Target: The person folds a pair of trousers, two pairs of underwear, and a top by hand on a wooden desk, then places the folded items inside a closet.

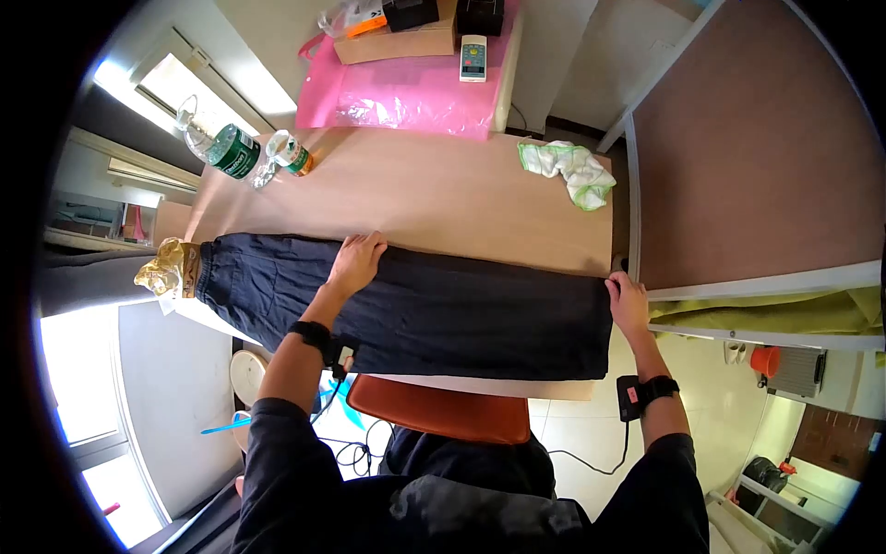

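Note:
Black trousers (pixel 489 314) lie folded lengthwise across the table, their gathered elastic waist on the left and the leg ends on the right. At the far long edge, partway along from the waist, my left hand (pixel 358 261) has its fingers curled closed on the cloth. My right hand (pixel 629 303) grips the far corner of the leg ends, thumb and fingers pressed together. Some of the fingertips are hidden. Both wrists wear black straps with small devices and cables.
On the brown table (pixel 415 194) are a large plastic bottle (pixel 235 152), a small labelled container (pixel 291 153), a white-green cloth (pixel 570 172) and a gold wrapper (pixel 169 266). Behind sit pink plastic (pixel 397 97) and a remote (pixel 472 59). An orange-brown chair (pixel 438 408) stands in front.

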### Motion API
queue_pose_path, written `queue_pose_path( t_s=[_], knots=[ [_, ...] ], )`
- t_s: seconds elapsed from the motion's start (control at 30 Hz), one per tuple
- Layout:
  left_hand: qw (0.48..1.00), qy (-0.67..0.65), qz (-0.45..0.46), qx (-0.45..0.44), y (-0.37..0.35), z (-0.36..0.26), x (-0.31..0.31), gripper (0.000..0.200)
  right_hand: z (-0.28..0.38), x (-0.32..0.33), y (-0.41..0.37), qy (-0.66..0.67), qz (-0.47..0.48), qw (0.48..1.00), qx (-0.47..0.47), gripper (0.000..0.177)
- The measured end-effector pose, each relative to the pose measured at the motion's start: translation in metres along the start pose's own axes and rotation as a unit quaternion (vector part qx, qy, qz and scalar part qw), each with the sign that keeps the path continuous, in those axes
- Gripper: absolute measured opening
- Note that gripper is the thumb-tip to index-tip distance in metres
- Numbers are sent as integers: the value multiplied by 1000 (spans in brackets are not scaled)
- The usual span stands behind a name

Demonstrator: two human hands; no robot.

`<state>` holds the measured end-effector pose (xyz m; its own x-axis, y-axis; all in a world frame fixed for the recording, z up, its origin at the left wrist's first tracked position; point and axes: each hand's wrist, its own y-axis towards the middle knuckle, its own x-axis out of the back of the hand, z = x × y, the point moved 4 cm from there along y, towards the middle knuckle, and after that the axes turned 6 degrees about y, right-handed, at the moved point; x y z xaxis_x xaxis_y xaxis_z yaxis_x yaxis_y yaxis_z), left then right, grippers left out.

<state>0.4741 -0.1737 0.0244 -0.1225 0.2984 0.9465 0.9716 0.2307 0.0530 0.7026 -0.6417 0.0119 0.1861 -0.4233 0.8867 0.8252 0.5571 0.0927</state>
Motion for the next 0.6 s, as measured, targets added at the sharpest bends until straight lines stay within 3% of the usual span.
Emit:
queue_pose_path(
  t_s=[0.07,0.13,0.2,0.27,0.4,0.5,0.6],
  knots=[
    [1000,6,-1,26,3,2,-16,9,0,-10,2,-16,13,1000,-21,16],
    [997,45,-45,49,2,-2,-27,8,42,5,-1,-132,-116,984,9,23],
    [991,95,-75,52,-3,-13,-38,12,86,1,-10,-63,-79,995,15,34],
    [961,182,-198,68,-12,-45,-33,20,141,-18,-25,-25,-26,993,113,43],
    [985,-30,-161,62,-29,-120,-45,35,227,-93,-40,27,55,982,177,53],
    [990,33,-130,33,-48,-125,-59,47,223,-125,-29,19,48,984,169,50],
    [992,101,-61,35,-51,-99,-52,54,183,-113,-21,-44,43,987,146,56]
  ],
)
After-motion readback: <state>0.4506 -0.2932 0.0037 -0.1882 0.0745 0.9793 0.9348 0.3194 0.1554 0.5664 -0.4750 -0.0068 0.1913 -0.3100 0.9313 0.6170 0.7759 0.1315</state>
